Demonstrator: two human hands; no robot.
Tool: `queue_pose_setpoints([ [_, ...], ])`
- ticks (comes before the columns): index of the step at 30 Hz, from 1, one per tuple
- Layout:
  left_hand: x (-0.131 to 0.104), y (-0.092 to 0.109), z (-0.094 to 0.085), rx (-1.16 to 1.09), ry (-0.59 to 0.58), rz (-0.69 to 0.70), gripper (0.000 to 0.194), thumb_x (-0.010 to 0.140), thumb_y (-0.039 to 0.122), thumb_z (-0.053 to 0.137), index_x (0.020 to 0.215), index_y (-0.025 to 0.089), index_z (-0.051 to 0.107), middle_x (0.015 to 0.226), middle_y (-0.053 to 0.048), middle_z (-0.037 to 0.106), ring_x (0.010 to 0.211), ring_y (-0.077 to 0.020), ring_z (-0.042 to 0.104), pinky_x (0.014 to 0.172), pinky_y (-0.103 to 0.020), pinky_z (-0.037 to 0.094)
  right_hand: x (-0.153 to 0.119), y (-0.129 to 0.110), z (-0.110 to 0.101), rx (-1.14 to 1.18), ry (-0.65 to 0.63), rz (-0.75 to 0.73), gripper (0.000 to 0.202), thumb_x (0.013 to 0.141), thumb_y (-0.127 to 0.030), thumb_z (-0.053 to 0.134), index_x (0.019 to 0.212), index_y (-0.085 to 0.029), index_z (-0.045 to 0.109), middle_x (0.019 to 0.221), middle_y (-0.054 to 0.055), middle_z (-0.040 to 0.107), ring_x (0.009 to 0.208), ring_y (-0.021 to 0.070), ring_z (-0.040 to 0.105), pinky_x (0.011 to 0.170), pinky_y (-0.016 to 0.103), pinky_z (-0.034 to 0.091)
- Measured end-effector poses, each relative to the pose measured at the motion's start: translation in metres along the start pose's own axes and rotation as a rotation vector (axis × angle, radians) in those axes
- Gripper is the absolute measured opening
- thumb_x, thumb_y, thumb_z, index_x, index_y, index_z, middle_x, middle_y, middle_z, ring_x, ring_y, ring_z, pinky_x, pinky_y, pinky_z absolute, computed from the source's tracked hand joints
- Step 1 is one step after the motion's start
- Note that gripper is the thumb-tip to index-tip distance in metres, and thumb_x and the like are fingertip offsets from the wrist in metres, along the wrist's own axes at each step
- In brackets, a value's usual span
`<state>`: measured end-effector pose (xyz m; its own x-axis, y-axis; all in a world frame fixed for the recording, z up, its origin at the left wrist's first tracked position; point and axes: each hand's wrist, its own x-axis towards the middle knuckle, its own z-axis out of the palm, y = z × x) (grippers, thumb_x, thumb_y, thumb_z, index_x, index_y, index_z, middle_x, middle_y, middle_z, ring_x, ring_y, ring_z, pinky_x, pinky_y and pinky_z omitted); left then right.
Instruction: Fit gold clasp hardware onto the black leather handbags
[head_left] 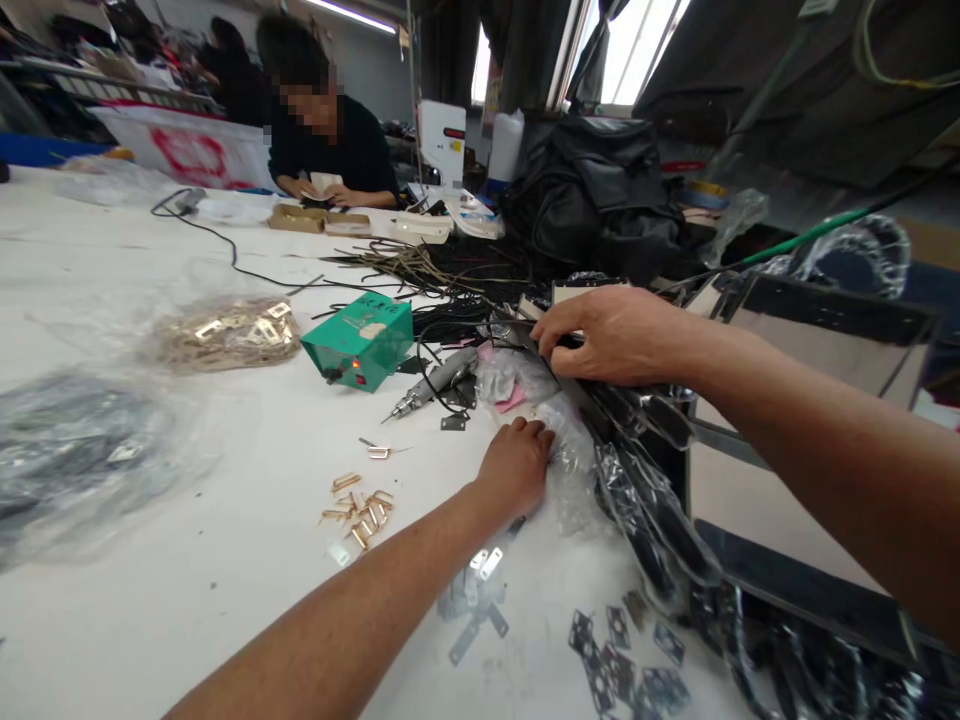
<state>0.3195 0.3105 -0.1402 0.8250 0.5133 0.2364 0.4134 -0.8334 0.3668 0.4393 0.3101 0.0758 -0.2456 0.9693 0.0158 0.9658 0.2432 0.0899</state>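
My right hand (611, 335) is closed, thumb and fingers around a black strap (551, 365) at the edge of a pile of dark parts. Lower down, my left hand (517, 465) has its fingers curled beside a crumpled clear plastic bag (574, 450); what they hold, if anything, is hidden. Black handles (637, 520) wrapped in clear film lie just right of the bag. Left of my hands are a grey electric screwdriver (435, 385) and its green power box (360, 340), with a red light on.
Gold metal buckles (367, 515) and dark metal plates (615, 650) lie scattered on the white table (247, 450). Bags of metal parts (225, 335) are at left. Beige and black panels (787, 500) stack at right. Across the table sits a person (330, 150), near a white machine (442, 145).
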Motion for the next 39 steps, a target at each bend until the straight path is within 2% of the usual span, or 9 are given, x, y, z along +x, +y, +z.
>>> queue_pose_setpoints([
  [8,-0.012,-0.008,-0.005,-0.046,-0.032,-0.009,0.053,0.080,0.008,0.048,0.131,0.020,0.055,0.122,-0.008,0.062,0.100,-0.0228,0.061,0.085,-0.033,0.050,-0.005,0.004,0.001,0.056,0.017,0.009,0.018,0.077,-0.028,0.061,0.085,-0.025,0.076,0.102,-0.004,0.073,0.096,0.0174,0.065,0.087,0.026,0.049],
  [13,0.003,-0.027,-0.028,0.155,0.202,-0.186,0.073,0.079,0.019,0.060,0.147,0.015,0.032,0.155,-0.016,0.031,0.132,-0.0326,0.041,0.104,-0.044,0.040,-0.007,0.004,0.002,0.061,0.016,0.004,0.027,0.085,-0.031,0.052,0.088,-0.019,0.076,0.108,-0.003,0.071,0.099,0.0150,0.064,0.089,0.026,0.046],
  [15,0.014,-0.037,-0.033,0.223,0.197,-0.302,0.081,0.080,0.031,0.065,0.148,0.009,0.027,0.151,-0.024,0.035,0.127,-0.0375,0.045,0.099,-0.048,0.043,-0.007,0.003,0.002,0.052,0.026,-0.002,0.024,0.083,-0.030,0.054,0.088,-0.021,0.076,0.107,-0.003,0.072,0.098,0.0154,0.065,0.088,0.026,0.047],
  [18,0.031,-0.048,-0.035,0.229,0.074,-0.425,0.060,0.087,0.041,0.058,0.133,0.005,0.045,0.119,-0.025,0.060,0.097,-0.0356,0.064,0.076,-0.043,0.051,-0.007,0.001,0.003,0.021,0.037,-0.004,0.020,0.078,-0.028,0.059,0.088,-0.026,0.077,0.102,-0.005,0.073,0.095,0.0167,0.065,0.087,0.026,0.049],
  [21,0.042,-0.048,-0.040,0.238,0.061,-0.394,0.037,0.093,0.037,0.046,0.113,0.008,0.057,0.106,-0.020,0.063,0.083,-0.0304,0.068,0.069,-0.038,0.051,-0.008,0.000,0.005,-0.006,0.053,0.014,0.022,0.077,-0.026,0.058,0.088,-0.028,0.077,0.099,-0.006,0.073,0.094,0.0170,0.065,0.086,0.025,0.049],
  [26,0.046,-0.026,-0.074,0.246,0.192,-0.283,0.042,0.091,0.045,0.048,0.120,0.015,0.053,0.116,-0.015,0.058,0.098,-0.0307,0.065,0.076,-0.039,0.049,-0.010,0.002,0.006,0.004,0.063,0.033,0.023,0.075,-0.029,0.058,0.090,-0.030,0.077,0.098,-0.005,0.074,0.093,0.0181,0.065,0.083,0.024,0.049],
  [29,0.036,-0.013,-0.098,0.169,0.302,-0.269,0.041,0.086,0.049,0.054,0.112,0.018,0.056,0.108,-0.011,0.061,0.090,-0.0276,0.065,0.073,-0.036,0.048,-0.011,0.002,0.006,0.012,0.046,0.045,0.024,0.075,-0.031,0.059,0.091,-0.030,0.077,0.095,-0.004,0.075,0.091,0.0189,0.065,0.081,0.024,0.049],
  [35,0.006,-0.006,-0.144,-0.247,0.652,-0.465,0.032,0.075,0.046,0.067,0.091,0.019,0.061,0.085,-0.002,0.064,0.077,-0.0178,0.061,0.067,-0.028,0.045,-0.011,-0.003,0.007,0.036,0.036,0.058,0.026,0.076,-0.032,0.057,0.093,-0.032,0.077,0.095,-0.004,0.075,0.090,0.0188,0.066,0.080,0.023,0.047],
  [39,-0.020,0.000,-0.173,-0.503,0.748,-0.596,0.034,0.070,0.046,0.071,0.090,0.019,0.063,0.075,0.002,0.063,0.064,-0.0141,0.057,0.057,-0.026,0.045,-0.013,-0.007,0.009,0.050,0.029,0.048,0.025,0.076,-0.031,0.057,0.091,-0.032,0.077,0.101,-0.004,0.075,0.092,0.0189,0.066,0.081,0.024,0.046],
])
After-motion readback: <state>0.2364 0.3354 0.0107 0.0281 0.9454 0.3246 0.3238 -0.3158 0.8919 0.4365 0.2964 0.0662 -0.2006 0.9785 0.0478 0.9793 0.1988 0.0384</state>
